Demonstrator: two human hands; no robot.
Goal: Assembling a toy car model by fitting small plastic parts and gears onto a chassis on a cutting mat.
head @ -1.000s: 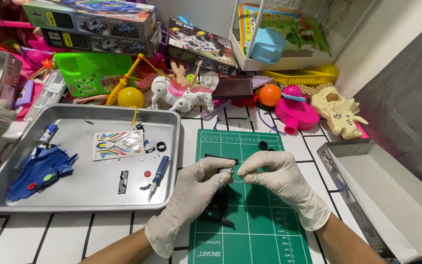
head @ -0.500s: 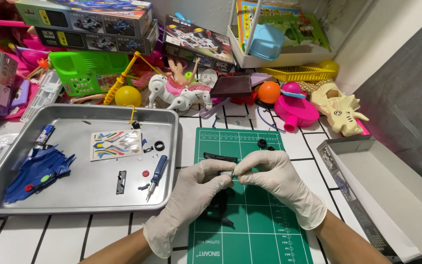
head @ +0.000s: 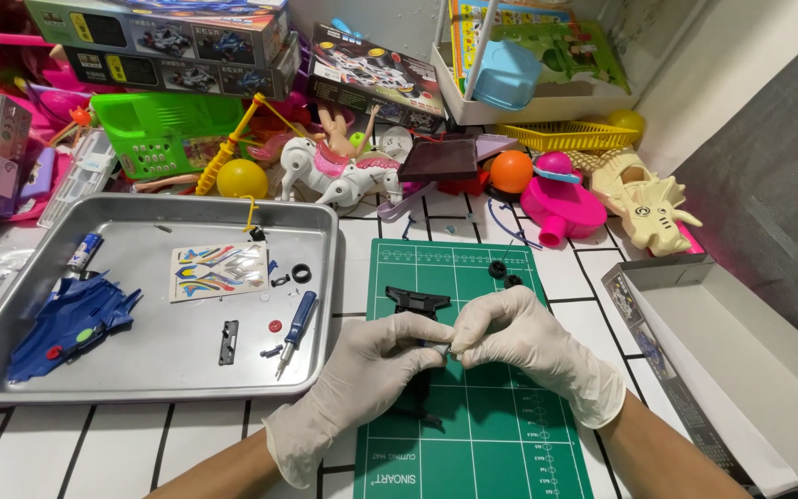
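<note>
Over the green cutting mat [head: 501, 444], both gloved hands meet, fingertips pressed together around a tiny grey part [head: 443, 349] that sits right between them, mostly hidden by the gloves. Left hand [head: 362, 379] comes in from the near left, fingers curled narrow and pinching that part; right hand [head: 519, 337] closes on it from the right, thumb and forefinger tight on the same piece. Just beyond the fingertips, on the far side, a black plastic chassis piece [head: 416, 299] lies flat on the mat, close to the hands but not touched. Under the left hand another dark piece shows on the mat, too covered to make out. Two small black tyres [head: 502, 273] rest near the mat's far right corner, well clear of the right hand. Off to the left sits the metal tray [head: 11, 388], holding a blue car body shell [head: 71, 319], a sticker sheet [head: 219, 271] and a blue-handled screwdriver [head: 296, 328], all apart from the hands. Along the far edge, a white toy horse [head: 330, 176] stands amid the toy clutter.
</note>
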